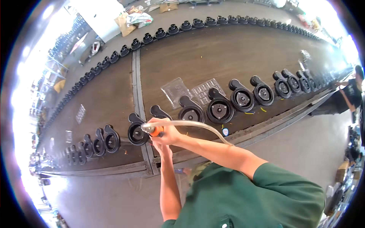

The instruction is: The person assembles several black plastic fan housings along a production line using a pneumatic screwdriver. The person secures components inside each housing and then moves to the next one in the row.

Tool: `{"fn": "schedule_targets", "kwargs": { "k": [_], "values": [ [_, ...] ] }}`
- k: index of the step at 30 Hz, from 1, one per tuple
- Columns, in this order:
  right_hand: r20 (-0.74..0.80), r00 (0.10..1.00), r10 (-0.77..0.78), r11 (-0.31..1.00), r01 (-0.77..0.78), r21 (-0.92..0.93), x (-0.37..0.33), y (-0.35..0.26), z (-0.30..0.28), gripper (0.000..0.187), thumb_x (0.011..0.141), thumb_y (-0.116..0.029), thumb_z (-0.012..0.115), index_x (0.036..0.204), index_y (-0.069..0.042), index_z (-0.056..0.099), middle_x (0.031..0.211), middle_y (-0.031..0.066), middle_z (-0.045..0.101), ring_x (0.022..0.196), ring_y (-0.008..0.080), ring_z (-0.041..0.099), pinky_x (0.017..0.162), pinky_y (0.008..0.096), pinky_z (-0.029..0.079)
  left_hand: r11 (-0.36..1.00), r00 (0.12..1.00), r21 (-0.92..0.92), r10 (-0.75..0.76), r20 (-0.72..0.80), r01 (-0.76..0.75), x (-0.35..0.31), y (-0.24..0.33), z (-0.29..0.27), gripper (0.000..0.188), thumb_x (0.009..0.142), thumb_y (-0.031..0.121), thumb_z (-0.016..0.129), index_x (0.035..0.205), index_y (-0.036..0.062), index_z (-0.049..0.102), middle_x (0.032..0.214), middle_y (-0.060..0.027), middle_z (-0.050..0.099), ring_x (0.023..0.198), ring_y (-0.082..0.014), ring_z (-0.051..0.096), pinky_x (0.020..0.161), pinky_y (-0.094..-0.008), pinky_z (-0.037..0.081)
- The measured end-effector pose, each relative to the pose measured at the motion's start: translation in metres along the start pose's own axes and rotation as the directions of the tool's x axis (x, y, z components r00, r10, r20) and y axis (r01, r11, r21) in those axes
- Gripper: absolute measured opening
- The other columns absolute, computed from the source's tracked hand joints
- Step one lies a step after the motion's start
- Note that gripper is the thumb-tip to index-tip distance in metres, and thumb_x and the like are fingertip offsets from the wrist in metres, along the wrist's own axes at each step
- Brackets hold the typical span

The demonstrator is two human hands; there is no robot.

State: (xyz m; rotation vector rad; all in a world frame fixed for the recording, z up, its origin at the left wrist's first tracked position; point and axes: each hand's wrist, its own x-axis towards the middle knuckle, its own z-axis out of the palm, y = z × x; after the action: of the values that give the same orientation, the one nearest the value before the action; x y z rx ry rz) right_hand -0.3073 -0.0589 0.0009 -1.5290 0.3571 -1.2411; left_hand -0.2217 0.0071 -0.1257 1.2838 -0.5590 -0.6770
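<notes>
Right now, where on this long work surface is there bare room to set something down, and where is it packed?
The widest bare stretch of the dark conveyor surface runs between the far row of black housings and the near row. Clear plastic trays take a little of it. The near edge is crowded, most around the hands holding the orange tool.

Bright daylight, blown-out glare at left rim, fisheye bending

A factory assembly hall: a long dark worktop runs through it, lined on both edges with rows of identical black housings, above a concrete floor, with another worker farther along.
</notes>
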Motion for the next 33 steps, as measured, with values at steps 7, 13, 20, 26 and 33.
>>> {"fn": "schedule_targets", "kwargs": {
  "k": [7, 13, 20, 26, 33],
  "values": [
    [-0.083, 0.996, 0.023, 0.993, -0.013, 0.121, 0.006, -0.039, -0.018, 0.038, 0.067, -0.011, 0.077, 0.104, -0.004, 0.07, 0.086, 0.0122, 0.07, 0.078, 0.0229, 0.068, 0.08, 0.0363, 0.053, 0.914, 0.999, 0.404, -0.031, -0.027, 0.039, -0.013, 0.047, 0.001, 0.055, 0.099, 0.035, 0.066, 0.143, 0.006, 0.048, 0.13, -0.0114, 0.059, 0.119, -0.0248, 0.06, 0.1, -0.0426, 0.051],
    [-0.255, 0.967, 0.03, 0.997, -0.01, 0.079, -0.008, -0.069, -0.109, 0.025, 0.081, -0.001, 0.067, 0.106, -0.001, 0.063, 0.083, 0.0012, 0.065, 0.075, 0.0079, 0.062, 0.066, 0.024, 0.05, 0.273, 0.846, 0.836, 0.401, 0.351, -0.476, -0.038, 0.102, 0.069, 0.029, 0.086, 0.018, 0.073, 0.109, 0.0023, 0.068, 0.113, -0.0181, 0.061, 0.112, -0.0383, 0.053, 0.101, -0.0501, 0.042],
    [-0.453, 0.871, 0.188, 0.958, -0.06, 0.281, -0.022, -0.075, -0.169, 0.026, 0.085, 0.001, 0.055, 0.111, 0.001, 0.055, 0.077, 0.007, 0.059, 0.071, 0.0163, 0.06, 0.07, 0.0312, 0.051, 0.058, 0.662, 0.662, -0.023, 0.749, -0.747, -0.022, 0.096, 0.104, 0.041, 0.086, 0.007, 0.06, 0.125, 0.0085, 0.07, 0.154, -0.0254, 0.041, 0.142, -0.0492, 0.034, 0.116, -0.057, 0.032],
    [-0.57, 0.798, 0.196, 0.95, -0.011, 0.311, -0.031, -0.074, -0.163, 0.024, 0.086, -0.001, 0.053, 0.109, 0.001, 0.054, 0.076, 0.0078, 0.058, 0.069, 0.017, 0.057, 0.068, 0.0334, 0.05, 0.181, 0.566, 0.561, -0.032, 0.824, -0.808, 0.006, 0.102, 0.098, 0.042, 0.087, 0.011, 0.065, 0.129, 0.0127, 0.07, 0.156, -0.0249, 0.039, 0.142, -0.0496, 0.033, 0.116, -0.0581, 0.031],
    [-0.611, 0.757, 0.233, 0.952, -0.05, 0.3, -0.039, -0.065, -0.153, 0.024, 0.086, 0.0, 0.054, 0.109, 0.001, 0.055, 0.077, 0.0076, 0.058, 0.069, 0.0174, 0.057, 0.069, 0.034, 0.051, 0.257, 0.519, 0.535, -0.133, 0.844, -0.805, 0.024, 0.108, 0.097, 0.057, 0.077, 0.03, 0.084, 0.131, 0.0162, 0.071, 0.159, -0.0206, 0.039, 0.144, -0.0454, 0.032, 0.117, -0.0558, 0.031]
  ]
}}
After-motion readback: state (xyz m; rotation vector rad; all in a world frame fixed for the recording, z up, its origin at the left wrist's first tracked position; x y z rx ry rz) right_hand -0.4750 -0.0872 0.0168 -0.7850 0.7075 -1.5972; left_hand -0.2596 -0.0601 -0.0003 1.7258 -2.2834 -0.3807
